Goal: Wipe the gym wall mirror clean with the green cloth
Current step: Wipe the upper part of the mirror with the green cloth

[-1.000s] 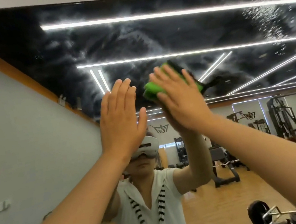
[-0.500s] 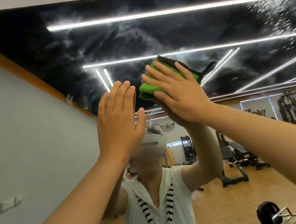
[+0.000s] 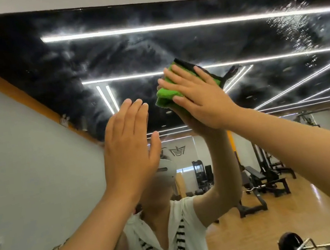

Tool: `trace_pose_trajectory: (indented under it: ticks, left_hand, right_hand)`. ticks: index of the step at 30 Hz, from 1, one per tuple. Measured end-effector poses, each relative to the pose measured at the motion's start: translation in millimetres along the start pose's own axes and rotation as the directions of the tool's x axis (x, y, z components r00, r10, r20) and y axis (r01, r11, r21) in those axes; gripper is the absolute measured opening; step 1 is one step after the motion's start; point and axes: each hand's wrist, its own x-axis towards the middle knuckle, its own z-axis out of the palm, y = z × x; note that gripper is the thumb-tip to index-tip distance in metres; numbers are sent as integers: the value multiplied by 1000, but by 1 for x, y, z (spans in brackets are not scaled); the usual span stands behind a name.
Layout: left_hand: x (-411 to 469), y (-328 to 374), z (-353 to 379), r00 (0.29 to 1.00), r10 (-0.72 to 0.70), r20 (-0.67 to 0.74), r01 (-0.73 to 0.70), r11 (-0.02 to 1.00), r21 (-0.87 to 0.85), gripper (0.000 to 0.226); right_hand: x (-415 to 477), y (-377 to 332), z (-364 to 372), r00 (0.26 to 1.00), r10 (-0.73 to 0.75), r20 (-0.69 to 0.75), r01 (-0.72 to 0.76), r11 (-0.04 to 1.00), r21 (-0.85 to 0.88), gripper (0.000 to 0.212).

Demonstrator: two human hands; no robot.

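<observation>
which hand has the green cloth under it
The right hand, fingers spread flat over the green cloth on the mirror. The left hand is open and bare.

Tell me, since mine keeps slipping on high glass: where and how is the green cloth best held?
Probably across its broad folded face, from the room side and below, as the right hand presses it with flat fingers. The green cloth is a folded pad lying flat on the mirror; a thumb grip under its lower-left edge should steady it.
</observation>
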Motion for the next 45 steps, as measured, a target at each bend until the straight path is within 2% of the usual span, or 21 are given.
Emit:
trace_pose_trajectory:
  ticks: [2,3,5,6,8,9,11,14,16,19,21,24,27,29,31,33,35,38,41,43,45]
  left_hand:
    - [0,0,0,1000,-1,-10,2,1000,5,57]
    - [0,0,1,1000,-3,-12,3,1000,11,57]
    - [-1,0,1,1000,-19,-9,19,999,28,58]
    - [-1,0,1,999,-32,-8,32,999,38,58]
    - [0,2,0,998,-58,2,58,997,56,58]
    - [1,3,-1,998,-69,11,68,996,60,59]
    - [1,5,-4,995,-96,21,95,994,53,60]
    - [3,6,-5,993,-117,26,116,993,23,62]
    - [2,6,-5,993,-116,23,116,993,19,61]
    - [2,8,-5,991,-128,24,128,992,14,61]
    - [2,7,-5,989,-142,33,142,990,3,62]
    - [1,6,-7,991,-133,35,132,991,12,63]
    - [0,6,-8,990,-139,18,139,990,-3,65]
    - [-1,5,-7,989,-150,10,150,989,-15,66]
    - [-2,4,-6,989,-150,2,150,988,-23,67]
    - [-1,4,-6,989,-151,0,151,988,-29,67]
    - [-1,3,-5,990,-144,5,144,989,-23,66]
    - [-1,2,-4,987,-161,1,161,987,-27,65]
    - [-1,2,-3,983,-186,2,186,982,-34,67]
    - [-1,1,-2,981,-191,12,192,981,-40,69]
    - [-1,1,-1,982,-190,18,190,981,-41,69]
  right_hand:
    - [-5,23,-8,996,-83,43,85,996,-31,53]
    - [-8,38,-13,999,-45,20,46,998,-40,55]
    - [-6,58,-20,973,202,-115,-201,979,20,55]
    - [3,59,-20,922,350,-168,-342,937,70,53]
    - [29,31,-13,861,474,-185,-465,881,93,48]
    - [40,10,-9,887,429,-168,-424,903,64,48]
    - [50,-22,2,974,197,-115,-196,980,27,47]
    - [38,1,-5,997,-81,-4,81,996,22,48]
    - [28,39,-15,995,-95,-20,95,995,-12,51]
    - [32,68,-23,971,182,-156,-178,983,40,47]
    - [46,47,-18,941,291,-170,-283,957,68,46]
    - [51,8,-8,996,42,-72,-40,999,31,46]
    - [44,29,-17,983,-181,12,181,983,21,50]
    - [44,59,-26,990,-142,-6,142,989,29,51]
    - [48,80,-33,996,16,-88,-10,997,73,46]
    - [64,74,-30,955,231,-185,-217,972,95,45]
    - [84,41,-23,924,326,-200,-322,945,54,47]
    - [94,3,-7,990,82,-114,-82,997,2,47]
    - [87,30,-19,992,-107,-62,110,993,45,46]
    - [89,57,-26,991,46,-125,-39,998,55,46]
    - [97,65,-28,931,306,-199,-303,952,50,47]
